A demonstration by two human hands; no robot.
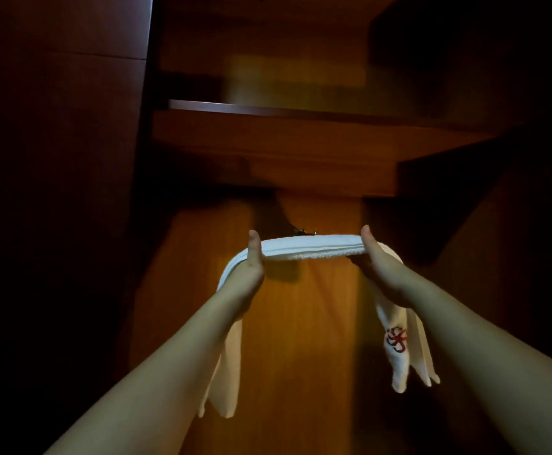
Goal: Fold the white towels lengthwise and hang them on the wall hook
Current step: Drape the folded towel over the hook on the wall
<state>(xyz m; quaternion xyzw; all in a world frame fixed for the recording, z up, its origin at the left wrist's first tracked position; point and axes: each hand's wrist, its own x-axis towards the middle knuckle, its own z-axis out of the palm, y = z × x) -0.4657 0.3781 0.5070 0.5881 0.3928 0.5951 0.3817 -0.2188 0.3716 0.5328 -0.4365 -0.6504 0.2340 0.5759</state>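
A white towel [310, 247], folded into a long narrow band, stretches level between my two hands in front of a wooden wall. My left hand [250, 267] grips its left part, thumb on top. My right hand [379, 261] grips the right part the same way. Both towel ends hang down past my wrists; the right end bears a red emblem [396, 339]. A small metal wall hook [306, 230] shows just above and behind the towel's upper edge, partly hidden by it.
A wooden shelf [268, 110] juts out above the hook. Dark wooden panels [61, 192] close in on the left and right, forming a narrow lit recess. The wall panel [301, 323] below the towel is bare.
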